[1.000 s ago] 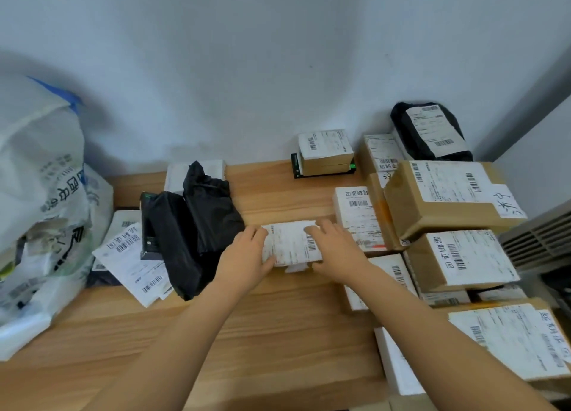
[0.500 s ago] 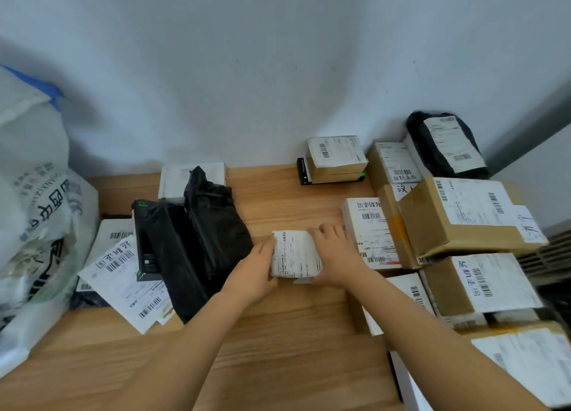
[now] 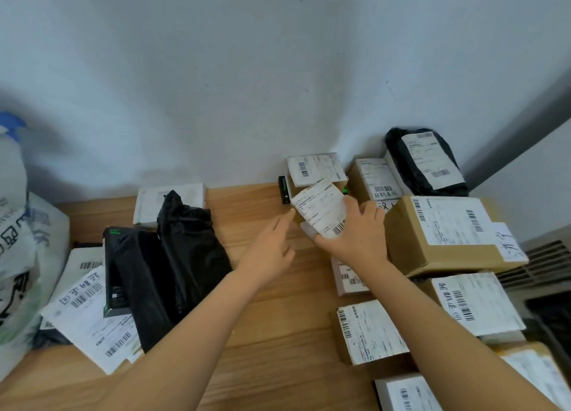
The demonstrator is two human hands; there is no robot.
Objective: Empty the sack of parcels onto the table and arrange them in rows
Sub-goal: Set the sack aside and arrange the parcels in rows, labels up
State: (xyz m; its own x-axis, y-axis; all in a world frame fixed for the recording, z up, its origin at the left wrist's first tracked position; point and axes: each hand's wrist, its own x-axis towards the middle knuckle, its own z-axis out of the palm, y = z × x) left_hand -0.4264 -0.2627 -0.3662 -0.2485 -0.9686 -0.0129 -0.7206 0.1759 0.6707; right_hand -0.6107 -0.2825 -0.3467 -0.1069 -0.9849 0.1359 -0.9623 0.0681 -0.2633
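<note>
- A person's two bare arms reach forward over a wooden bench that stands against a pale wall.
- The right hand grasps a small parcel with a white shipping label. Its fingers curl round the parcel's right edge, and the parcel's near end sits in the palm.
- The left hand holds nothing. Its fingers are straight and relaxed, with the forefinger tip at the parcel's left edge. Whether it quite touches cannot be told.
- The small parcel is tilted, its barcode end nearest the person and its far end pointing toward the wall. It hangs just in front of a labelled box that stands against the wall. Whether it rests on the bench is unclear.
- To the right, cardboard boxes lie close together in rows running back to the wall.
- To the left, black bags and white mailers lie in a loose heap, with the sack at the bench's far left edge.
- Judgement: the parcel is about to be set into the gap beside the back box. The right hand is the nearer one and already carries it, so the left need only steady the free edge.
</note>
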